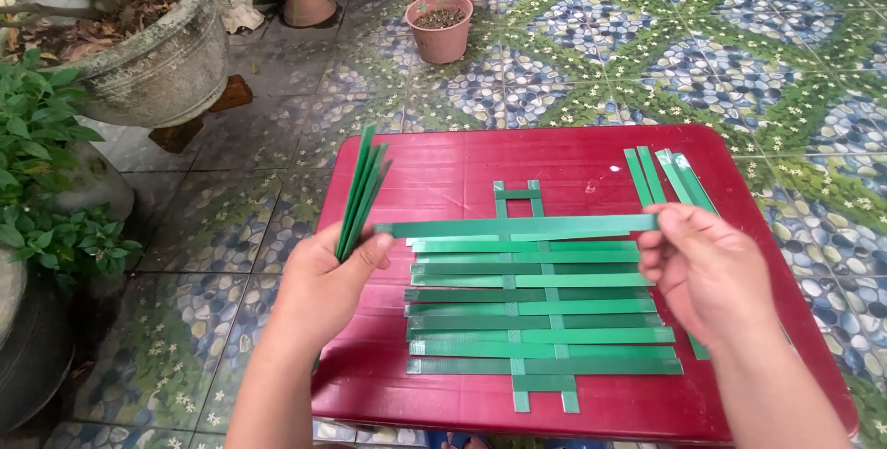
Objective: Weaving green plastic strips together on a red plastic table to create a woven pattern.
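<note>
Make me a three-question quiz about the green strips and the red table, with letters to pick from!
1. Where is the bundle of spare green strips?
A. in the left hand
B. inside a flowerpot
C. on the floor tiles

2. What colour is the table?
A. blue
B. red
C. yellow

3. How is the top long strip held?
A. rolled into a ball
B. lying untouched
C. stretched flat between both hands

Answers:
1. A, because the left hand has its grip around the bundle, which stands up above the fingers.
2. B, because the table top shows dark red all around the woven mat.
3. C, because the right hand pinches one end and the left hand meets the other end, with the strip straight across the mat.
</note>
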